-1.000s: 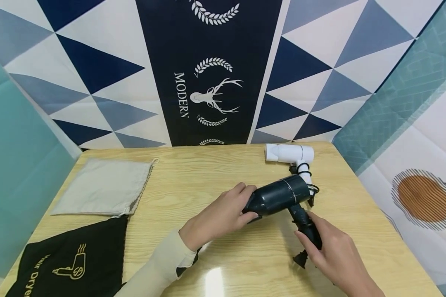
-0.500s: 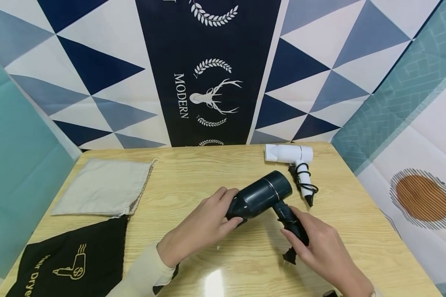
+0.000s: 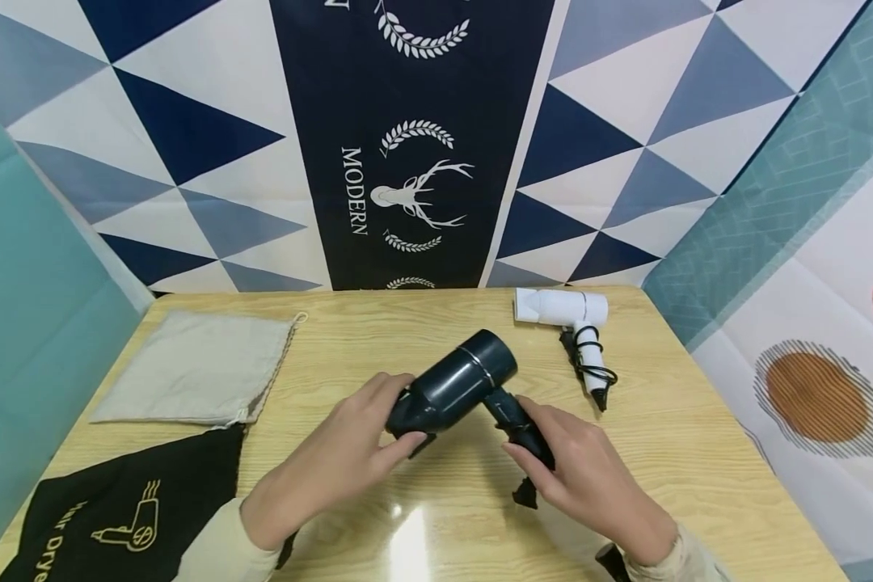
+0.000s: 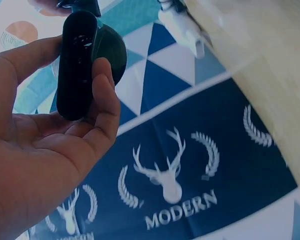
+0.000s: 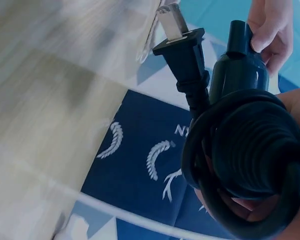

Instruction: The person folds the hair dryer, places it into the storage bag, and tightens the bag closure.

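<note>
Held in both hands over the middle of the table is a dark hair dryer (image 3: 454, 384). My left hand (image 3: 342, 453) grips its flat nozzle end, and in the left wrist view thumb and fingers close round the narrow nozzle (image 4: 77, 70). My right hand (image 3: 585, 469) wraps round the handle, where the black cord (image 5: 240, 220) is coiled. The two-pin plug (image 5: 182, 55) sticks out from the coil in the right wrist view. Behind and to the right lies a white hair dryer (image 3: 560, 307) with a black cord wound about its handle.
A grey drawstring bag (image 3: 196, 364) lies flat at the table's left. In front of it, slightly overlapping, is a black bag (image 3: 131, 509) printed with a gold hair dryer. Patterned cloth walls (image 3: 407, 145) stand along the back and sides of the wooden table (image 3: 378, 323).
Both hands have carried the dark hair dryer left and a little toward me, away from the white hair dryer, whose handle now shows fully. The bags have stayed in place.
</note>
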`<state>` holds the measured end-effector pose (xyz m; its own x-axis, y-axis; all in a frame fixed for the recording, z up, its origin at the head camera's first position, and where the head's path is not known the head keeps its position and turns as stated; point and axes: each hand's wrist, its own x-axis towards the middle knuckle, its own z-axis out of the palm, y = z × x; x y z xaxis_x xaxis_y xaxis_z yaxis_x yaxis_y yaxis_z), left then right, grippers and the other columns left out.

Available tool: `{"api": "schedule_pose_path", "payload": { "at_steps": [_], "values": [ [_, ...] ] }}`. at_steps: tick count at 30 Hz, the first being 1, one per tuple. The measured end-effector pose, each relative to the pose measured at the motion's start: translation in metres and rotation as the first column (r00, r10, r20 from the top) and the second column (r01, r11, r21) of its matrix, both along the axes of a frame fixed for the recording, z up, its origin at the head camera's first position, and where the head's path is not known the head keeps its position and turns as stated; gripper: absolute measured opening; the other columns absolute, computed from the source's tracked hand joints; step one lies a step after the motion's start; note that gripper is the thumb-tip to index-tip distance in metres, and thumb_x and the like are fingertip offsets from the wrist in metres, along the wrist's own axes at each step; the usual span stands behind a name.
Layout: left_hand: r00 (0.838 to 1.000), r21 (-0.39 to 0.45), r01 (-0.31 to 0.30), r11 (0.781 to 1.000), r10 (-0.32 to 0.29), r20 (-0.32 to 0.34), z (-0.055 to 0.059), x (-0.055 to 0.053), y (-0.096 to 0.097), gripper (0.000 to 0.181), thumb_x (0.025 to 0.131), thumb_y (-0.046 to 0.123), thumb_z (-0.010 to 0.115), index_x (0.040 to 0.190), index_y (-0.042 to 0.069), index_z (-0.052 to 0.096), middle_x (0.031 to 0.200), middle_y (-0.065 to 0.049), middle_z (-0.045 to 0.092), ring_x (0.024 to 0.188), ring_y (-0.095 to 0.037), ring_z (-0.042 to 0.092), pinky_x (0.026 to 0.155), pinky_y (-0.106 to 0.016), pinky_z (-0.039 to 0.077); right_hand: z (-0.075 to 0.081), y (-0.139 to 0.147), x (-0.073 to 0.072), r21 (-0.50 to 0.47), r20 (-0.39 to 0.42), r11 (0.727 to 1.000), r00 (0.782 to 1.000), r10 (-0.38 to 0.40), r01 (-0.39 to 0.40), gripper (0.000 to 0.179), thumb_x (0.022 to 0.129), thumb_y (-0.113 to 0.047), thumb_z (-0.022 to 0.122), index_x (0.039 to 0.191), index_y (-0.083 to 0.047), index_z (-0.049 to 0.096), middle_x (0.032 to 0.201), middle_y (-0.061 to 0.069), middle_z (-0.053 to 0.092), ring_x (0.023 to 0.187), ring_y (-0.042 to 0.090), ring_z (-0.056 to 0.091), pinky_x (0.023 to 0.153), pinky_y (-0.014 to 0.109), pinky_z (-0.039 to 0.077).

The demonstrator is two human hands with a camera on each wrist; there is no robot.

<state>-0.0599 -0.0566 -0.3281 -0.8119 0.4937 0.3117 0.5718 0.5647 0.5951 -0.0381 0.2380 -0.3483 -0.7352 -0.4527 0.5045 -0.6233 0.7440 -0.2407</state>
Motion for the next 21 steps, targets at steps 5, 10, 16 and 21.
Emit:
{"api": "schedule_pose_path", "payload": {
  "at_steps": [5,10,16,21],
  "values": [
    [0.998,-0.041,-0.061,0.997,0.061,-0.013,0.010,0.000,-0.023,0.053,0.089,0.023,0.078,0.132,0.006,0.054,0.115,-0.004,0.061,0.092,-0.012,0.063,0.076,-0.028,0.056,0.002,-0.023,-0.015,-0.024,-0.026,0.997,0.997,0.070,-0.070,0.052,0.087,-0.025,0.077,0.130,0.000,0.061,0.103,0.010,0.071,0.082,0.014,0.068,0.063,0.029,0.056],
    [0.991,-0.110,-0.117,0.987,0.123,0.049,0.025,0.001,-0.045,0.059,0.085,0.026,0.081,0.133,0.008,0.054,0.121,-0.008,0.063,0.095,-0.017,0.066,0.074,-0.032,0.058,0.001,-0.042,-0.026,-0.067,0.005,0.988,0.990,0.139,-0.138,0.050,0.090,-0.026,0.075,0.131,-0.002,0.060,0.106,0.009,0.071,0.082,0.010,0.066,0.063,0.025,0.055],
    [0.985,-0.099,-0.063,0.993,0.078,0.151,0.026,-0.006,-0.058,0.067,0.086,0.027,0.081,0.141,0.014,0.047,0.120,-0.007,0.063,0.091,-0.015,0.064,0.071,-0.032,0.057,-0.002,-0.050,-0.030,-0.125,0.031,0.979,0.986,0.164,-0.159,0.051,0.090,-0.026,0.075,0.132,-0.002,0.059,0.109,0.010,0.070,0.085,0.013,0.067,0.065,0.026,0.056],
    [0.933,-0.029,-0.047,0.998,0.055,0.356,0.017,-0.019,-0.060,0.071,0.094,0.052,0.064,0.151,0.023,0.034,0.112,-0.002,0.064,0.095,-0.013,0.063,0.077,-0.035,0.054,-0.004,-0.050,-0.031,-0.136,0.038,0.978,0.986,0.163,-0.157,0.050,0.091,-0.026,0.074,0.132,-0.002,0.059,0.109,0.010,0.069,0.084,0.014,0.066,0.064,0.026,0.056]
  ]
}}
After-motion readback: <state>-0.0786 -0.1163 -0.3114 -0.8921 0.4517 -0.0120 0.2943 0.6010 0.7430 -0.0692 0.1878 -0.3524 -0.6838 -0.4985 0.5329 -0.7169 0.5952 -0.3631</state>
